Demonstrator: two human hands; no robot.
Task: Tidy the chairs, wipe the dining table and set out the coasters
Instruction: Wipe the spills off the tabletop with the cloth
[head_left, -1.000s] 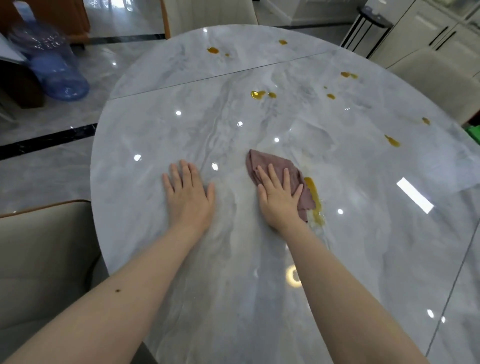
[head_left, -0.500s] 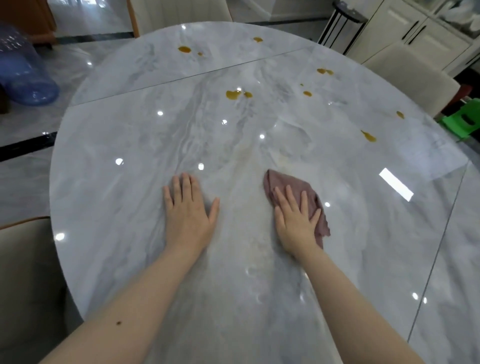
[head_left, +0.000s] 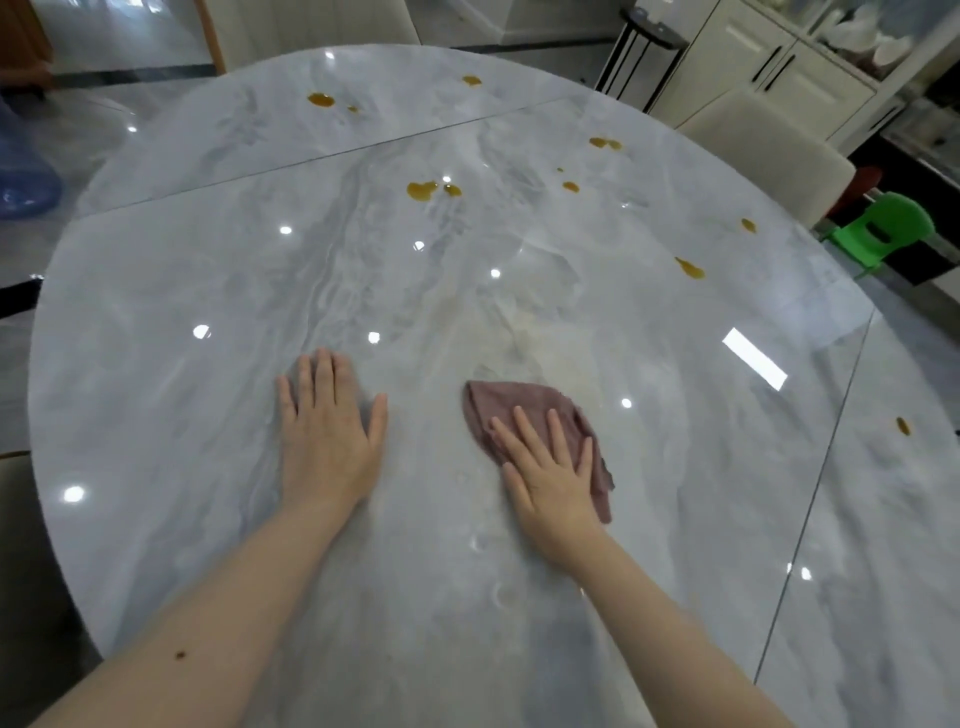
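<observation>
A round grey marble dining table (head_left: 208, 291) fills the view. My right hand (head_left: 550, 473) presses flat on a mauve cloth (head_left: 514, 402) lying on the table's near middle. To its left, my left hand (head_left: 327, 431) rests flat on the bare tabletop with fingers straight. Several amber spills dot the far half, the largest (head_left: 422, 190) near the centre, another (head_left: 690, 268) to the right. A faint smeared patch (head_left: 530, 332) lies just beyond the cloth. No coasters are in view.
A beige chair (head_left: 769, 156) stands at the far right edge, another chair back (head_left: 311, 21) at the far side. A green plastic child's chair (head_left: 883, 228) sits on the floor at right. A blue water jug (head_left: 26, 176) lies at far left. White cabinets fill the back right.
My right hand slid the cloth over the amber streak beside it, which is gone, leaving a faint smear. The camera view shifted and both hands now sit lower in frame.
</observation>
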